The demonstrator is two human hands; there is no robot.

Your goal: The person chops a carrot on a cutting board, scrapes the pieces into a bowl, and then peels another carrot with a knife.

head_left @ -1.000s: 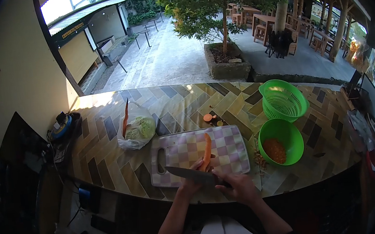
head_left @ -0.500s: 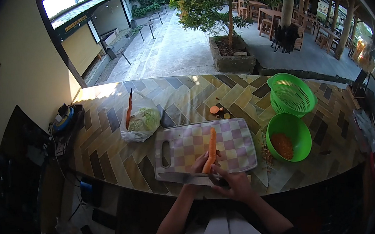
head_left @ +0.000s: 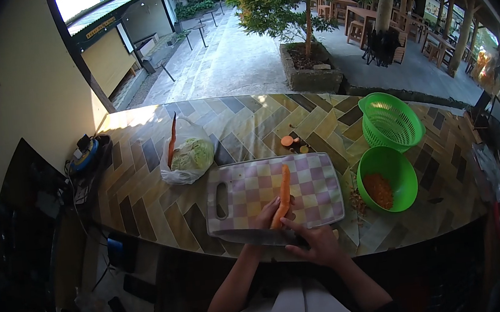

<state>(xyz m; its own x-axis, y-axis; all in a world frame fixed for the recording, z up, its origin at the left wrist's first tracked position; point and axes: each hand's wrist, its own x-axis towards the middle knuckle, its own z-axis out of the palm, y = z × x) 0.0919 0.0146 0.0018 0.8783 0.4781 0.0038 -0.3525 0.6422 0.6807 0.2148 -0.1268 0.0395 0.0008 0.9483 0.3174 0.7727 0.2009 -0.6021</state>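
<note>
Left hand (head_left: pixel 266 215), lower centre: fingers pinned on the carrot's (head_left: pixel 282 194) near end. Carrot: on the cutting board (head_left: pixel 314 186), long axis running up-frame from both hands. Right hand (head_left: pixel 315 243): clamped on the knife (head_left: pixel 252 237), blade crosswise at the near end.

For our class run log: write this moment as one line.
left hand: steadies long orange carrot | right hand: grips steel kitchen knife | surface: checked plastic cutting board
</note>
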